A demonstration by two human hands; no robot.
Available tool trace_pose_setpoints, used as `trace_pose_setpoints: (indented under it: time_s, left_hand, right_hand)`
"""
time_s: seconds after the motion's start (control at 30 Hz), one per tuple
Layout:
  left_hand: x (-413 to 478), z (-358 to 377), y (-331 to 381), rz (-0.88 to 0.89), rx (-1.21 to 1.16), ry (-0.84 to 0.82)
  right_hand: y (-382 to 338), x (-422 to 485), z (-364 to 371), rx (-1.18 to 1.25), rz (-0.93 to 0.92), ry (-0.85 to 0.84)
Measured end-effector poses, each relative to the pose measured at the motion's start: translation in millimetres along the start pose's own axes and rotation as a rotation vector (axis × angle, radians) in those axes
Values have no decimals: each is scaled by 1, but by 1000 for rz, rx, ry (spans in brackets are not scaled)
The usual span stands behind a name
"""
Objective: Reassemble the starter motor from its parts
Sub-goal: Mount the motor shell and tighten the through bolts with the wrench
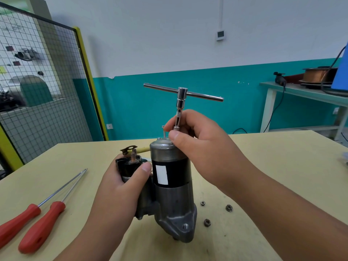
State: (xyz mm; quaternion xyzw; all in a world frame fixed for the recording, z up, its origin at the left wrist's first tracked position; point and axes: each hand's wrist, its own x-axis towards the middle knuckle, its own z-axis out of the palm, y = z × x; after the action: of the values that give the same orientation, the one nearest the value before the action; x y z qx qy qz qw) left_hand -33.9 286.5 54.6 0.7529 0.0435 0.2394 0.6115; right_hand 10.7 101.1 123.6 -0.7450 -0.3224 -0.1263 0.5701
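The starter motor (172,187) stands upright on the pale wooden table (273,166), its grey end cap on top and a black band with a white label round its body. My left hand (125,182) grips the black solenoid (130,166) on the motor's left side. A chrome T-handle socket wrench (180,97) stands upright on the end cap. My right hand (195,144) pinches the wrench's lower shaft just above the cap. A second through bolt (163,129) sticks up behind my fingers. Three loose nuts (228,208) lie on the table right of the motor.
Two red-handled screwdrivers (35,221) lie side by side at the front left of the table. A wire mesh guard with a yellow frame (56,91) stands at the back left. A bench (301,93) with a copper wire spool stands at the far right.
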Motion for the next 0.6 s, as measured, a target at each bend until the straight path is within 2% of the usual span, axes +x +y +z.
trace_pose_setpoints:
  time_s: [0.6]
  left_hand:
    - [0,0,-3,63,-2,8]
  right_hand:
    - [-3,1,-7,17,59,5]
